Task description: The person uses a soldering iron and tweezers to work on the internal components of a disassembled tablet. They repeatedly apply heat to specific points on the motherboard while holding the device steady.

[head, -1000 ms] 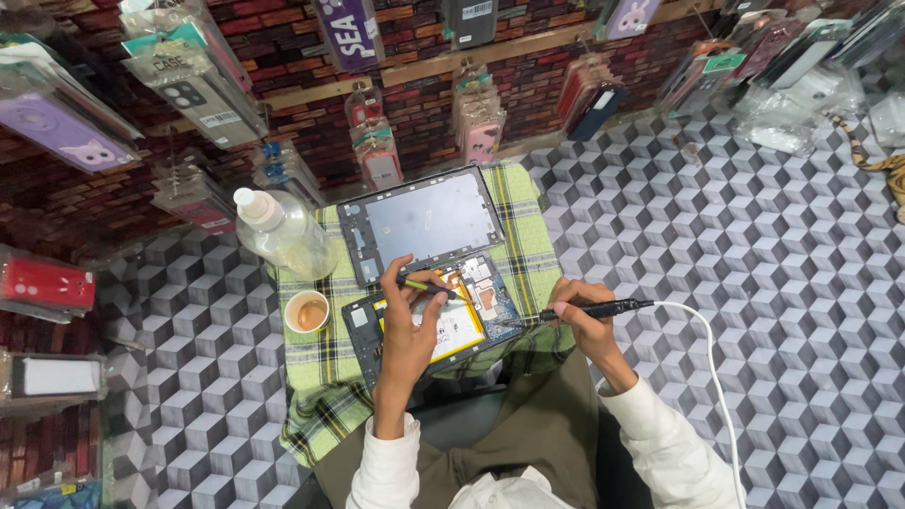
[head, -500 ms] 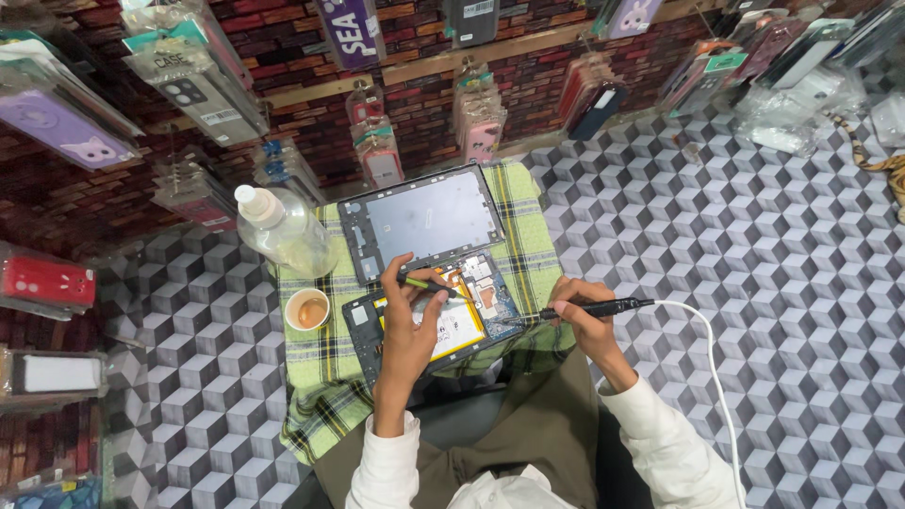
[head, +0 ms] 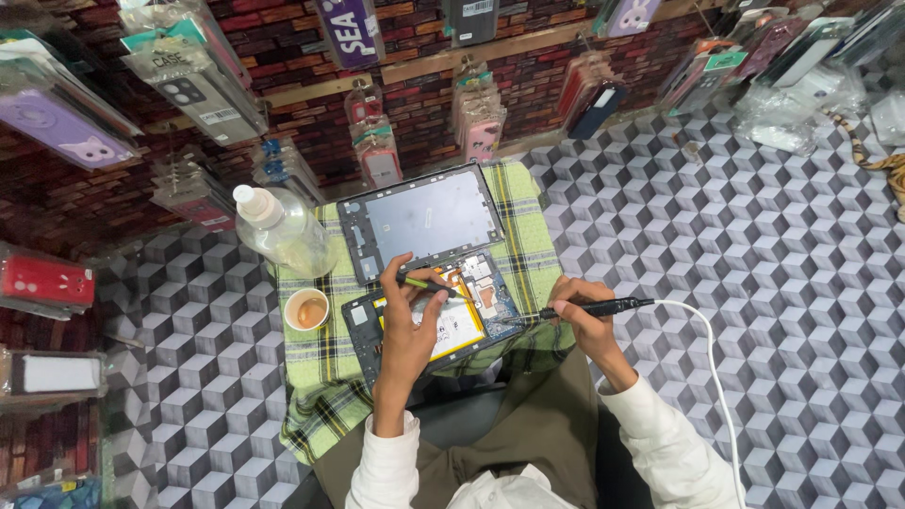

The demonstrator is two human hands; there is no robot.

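Head view: the opened tablet lies on the green plaid cloth, just ahead of the person. The left hand rests on it, grip pinched on a green-handled tool lying crosswise. The right hand grips a corded soldering pen, its tip aimed left at the board, the nearer hand. The tip's contact is too small to tell.

Bright, even overhead light with soft shadows; sharp at centre, with wide-angle stretching and slight blur toward the edges.
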